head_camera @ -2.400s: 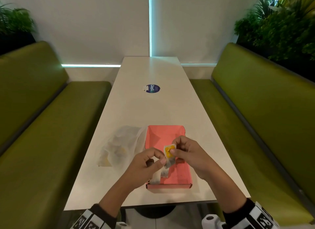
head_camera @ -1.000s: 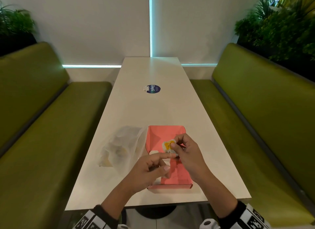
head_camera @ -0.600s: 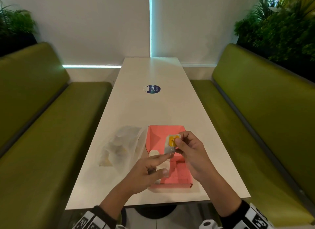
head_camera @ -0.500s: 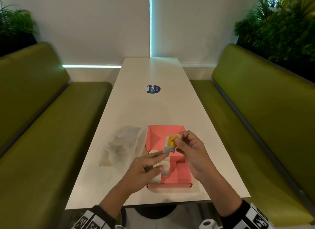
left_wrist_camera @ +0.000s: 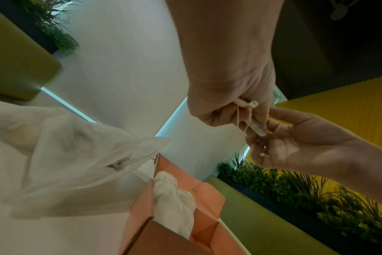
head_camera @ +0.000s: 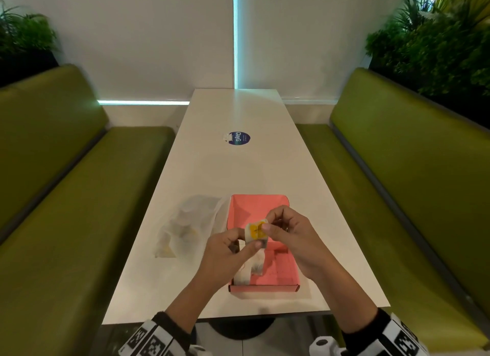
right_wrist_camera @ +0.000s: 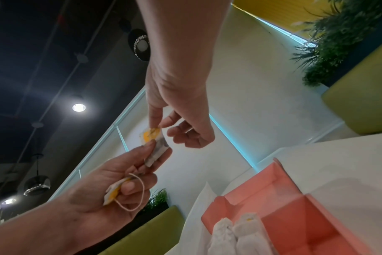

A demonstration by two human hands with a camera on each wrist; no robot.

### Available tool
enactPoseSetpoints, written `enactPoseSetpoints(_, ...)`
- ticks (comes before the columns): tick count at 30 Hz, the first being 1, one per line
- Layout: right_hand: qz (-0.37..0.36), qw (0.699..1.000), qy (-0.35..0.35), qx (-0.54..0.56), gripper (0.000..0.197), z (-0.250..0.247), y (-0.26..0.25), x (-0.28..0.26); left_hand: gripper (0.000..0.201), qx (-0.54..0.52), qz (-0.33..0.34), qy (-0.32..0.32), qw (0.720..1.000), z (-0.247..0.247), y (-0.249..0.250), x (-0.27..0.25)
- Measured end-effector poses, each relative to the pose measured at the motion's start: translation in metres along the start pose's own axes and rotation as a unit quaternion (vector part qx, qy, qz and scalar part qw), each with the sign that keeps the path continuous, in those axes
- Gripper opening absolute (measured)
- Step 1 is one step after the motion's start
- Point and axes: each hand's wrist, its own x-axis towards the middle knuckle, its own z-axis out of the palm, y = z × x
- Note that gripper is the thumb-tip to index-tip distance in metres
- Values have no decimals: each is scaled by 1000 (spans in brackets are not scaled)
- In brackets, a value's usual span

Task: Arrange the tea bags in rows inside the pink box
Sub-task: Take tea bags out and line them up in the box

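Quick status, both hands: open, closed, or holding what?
Left hand: closed, thumb and forefinger pinching the tea bag above the pink box.
Right hand: closed, fingers pinching the same tea bag from the other side.

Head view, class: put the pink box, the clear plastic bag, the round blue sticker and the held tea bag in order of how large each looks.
1. pink box
2. clear plastic bag, close behind; its see-through edges are hard to trace, so this order is unsure
3. held tea bag, nearer the camera
4. round blue sticker, farther off, so these last two are unsure
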Motion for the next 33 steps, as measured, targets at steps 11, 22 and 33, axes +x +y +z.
enactPoseSetpoints(11, 116, 966, 52, -225, 23, -13, 41, 12, 28, 258, -93, 26, 961, -14, -44, 2)
enactPoseSetpoints(22, 227, 889, -63, -393, 24, 1, 94, 16, 59, 348, -250, -77, 900, -15, -69, -10)
enactPoseSetpoints(33, 213, 903, 61, -369, 33, 20, 102, 15, 54, 364, -252, -80, 893, -12, -67, -11)
